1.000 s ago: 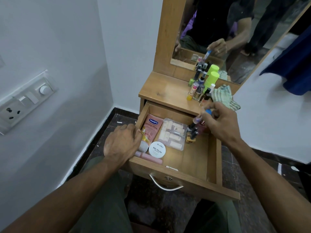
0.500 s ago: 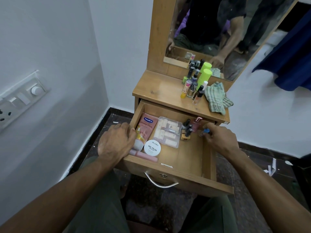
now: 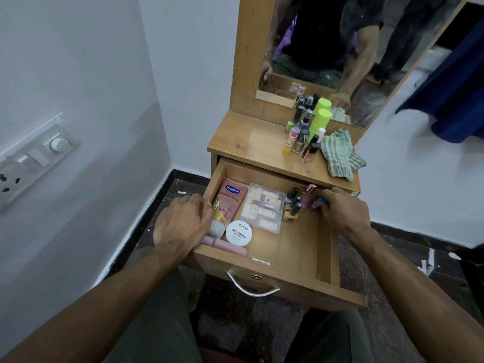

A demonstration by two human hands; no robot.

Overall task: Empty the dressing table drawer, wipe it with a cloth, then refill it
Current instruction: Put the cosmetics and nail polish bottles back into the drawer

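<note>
Both hands at the open drawer (image 3: 301, 247) of the dressing table, centre of the frame.

The left hand (image 3: 180, 224) rests over the drawer's left wall, fingers curled on its edge beside a pink Vaseline tube (image 3: 226, 203). The right hand (image 3: 343, 210), at the drawer's far right corner, pinches a small blue-capped bottle (image 3: 318, 203) just beside a cluster of nail polish bottles (image 3: 294, 204). Also in the drawer lie a clear plastic case (image 3: 263, 206), a white nail polish remover jar (image 3: 238, 232) and a pink stick (image 3: 225, 242) along the front wall. On the worktop (image 3: 251, 145) above, upper centre, stand more small bottles (image 3: 301, 134) and a green can (image 3: 320, 121), with a striped cloth (image 3: 339, 155) just right of them.
</note>
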